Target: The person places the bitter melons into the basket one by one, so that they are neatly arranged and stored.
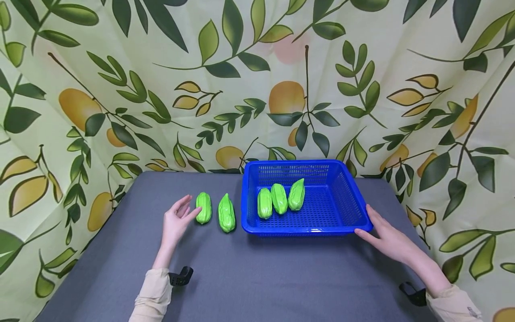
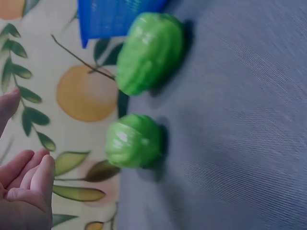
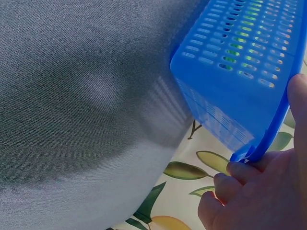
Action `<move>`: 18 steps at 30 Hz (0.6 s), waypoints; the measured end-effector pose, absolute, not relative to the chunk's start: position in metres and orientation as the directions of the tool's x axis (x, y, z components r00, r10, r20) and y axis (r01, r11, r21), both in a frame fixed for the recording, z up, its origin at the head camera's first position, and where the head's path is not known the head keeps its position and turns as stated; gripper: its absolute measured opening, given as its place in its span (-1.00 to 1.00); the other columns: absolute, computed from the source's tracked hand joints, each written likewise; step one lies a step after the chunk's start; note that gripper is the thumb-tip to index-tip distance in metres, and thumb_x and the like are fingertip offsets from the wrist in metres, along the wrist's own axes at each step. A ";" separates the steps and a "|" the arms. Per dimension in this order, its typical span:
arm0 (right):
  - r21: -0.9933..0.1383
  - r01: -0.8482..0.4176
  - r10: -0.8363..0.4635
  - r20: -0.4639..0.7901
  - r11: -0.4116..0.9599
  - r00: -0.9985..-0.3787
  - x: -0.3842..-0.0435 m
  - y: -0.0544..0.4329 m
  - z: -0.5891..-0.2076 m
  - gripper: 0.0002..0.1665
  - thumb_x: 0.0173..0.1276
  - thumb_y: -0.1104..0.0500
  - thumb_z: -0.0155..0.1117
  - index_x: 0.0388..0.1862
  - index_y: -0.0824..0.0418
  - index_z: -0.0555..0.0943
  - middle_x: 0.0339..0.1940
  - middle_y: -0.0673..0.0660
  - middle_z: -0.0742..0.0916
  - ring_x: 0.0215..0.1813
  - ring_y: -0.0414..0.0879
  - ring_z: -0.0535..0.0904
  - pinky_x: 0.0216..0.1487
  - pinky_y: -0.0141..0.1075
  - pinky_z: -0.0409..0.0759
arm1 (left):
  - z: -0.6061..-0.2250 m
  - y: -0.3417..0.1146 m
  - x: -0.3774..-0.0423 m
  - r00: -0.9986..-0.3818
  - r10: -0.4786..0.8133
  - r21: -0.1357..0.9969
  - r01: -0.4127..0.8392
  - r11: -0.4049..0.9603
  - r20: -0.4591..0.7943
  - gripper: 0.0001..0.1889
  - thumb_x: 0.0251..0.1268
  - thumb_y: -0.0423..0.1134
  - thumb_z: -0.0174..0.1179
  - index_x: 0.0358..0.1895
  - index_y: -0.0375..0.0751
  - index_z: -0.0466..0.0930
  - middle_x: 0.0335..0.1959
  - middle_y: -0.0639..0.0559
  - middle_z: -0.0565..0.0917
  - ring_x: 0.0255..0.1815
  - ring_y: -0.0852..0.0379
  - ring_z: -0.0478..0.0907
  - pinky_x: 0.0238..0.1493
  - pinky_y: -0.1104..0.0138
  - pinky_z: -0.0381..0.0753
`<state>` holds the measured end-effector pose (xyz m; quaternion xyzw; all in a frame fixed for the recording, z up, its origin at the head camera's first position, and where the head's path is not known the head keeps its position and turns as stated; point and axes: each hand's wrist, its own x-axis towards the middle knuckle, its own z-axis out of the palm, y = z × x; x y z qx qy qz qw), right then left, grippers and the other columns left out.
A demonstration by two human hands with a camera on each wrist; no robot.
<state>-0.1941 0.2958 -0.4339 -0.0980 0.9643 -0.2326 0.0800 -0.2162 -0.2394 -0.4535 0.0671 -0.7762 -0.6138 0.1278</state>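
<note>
My left hand point(image 1: 179, 218) is just left of a shiny light-green ridged bitter melon point(image 1: 204, 208). Its thumb and fingers are spread apart, with nothing between them; in the left wrist view a gap shows between the hand point(image 2: 26, 191) and the nearest melon point(image 2: 134, 141). A second bitter melon point(image 1: 226, 213) with a pointed tip lies to the right. At its front right corner, a blue plastic basket point(image 1: 306, 230) is held by my right hand point(image 1: 386, 235), thumb on the front rim and fingers on the side. Inside the basket, three bitter melons point(image 1: 279, 198) lie towards the left.
A grey cloth-covered table point(image 1: 257, 277) bears the basket and the loose melons. Behind it hangs a curtain point(image 1: 249, 89) printed with leaves and fruit. Black wrist straps point(image 1: 181, 276) are on both forearms.
</note>
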 end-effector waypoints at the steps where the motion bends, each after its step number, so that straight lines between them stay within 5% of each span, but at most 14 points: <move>1: -0.463 -0.156 -0.228 -0.105 0.873 -0.968 -0.194 0.296 -0.434 0.13 0.37 -0.28 0.04 0.51 0.36 -0.27 0.48 0.52 0.04 0.42 0.51 0.03 0.24 0.42 0.12 | -0.457 -0.241 -0.217 -0.958 -0.266 0.970 0.042 0.241 0.108 -0.36 0.13 -0.39 0.32 0.30 -0.42 0.32 0.30 -0.31 0.41 0.37 -0.15 0.32 0.29 0.34 0.39; 18: -0.468 -0.153 -0.233 -0.118 0.870 -0.965 -0.195 0.296 -0.432 0.15 0.37 -0.30 0.03 0.51 0.34 -0.31 0.49 0.51 0.02 0.42 0.51 0.00 0.24 0.44 0.11 | -0.481 -0.230 -0.223 -0.926 -0.377 0.886 -0.153 0.437 0.026 -0.28 0.15 -0.20 0.34 0.31 -0.51 0.26 0.29 -0.42 0.38 0.35 -0.25 0.33 0.33 0.10 0.42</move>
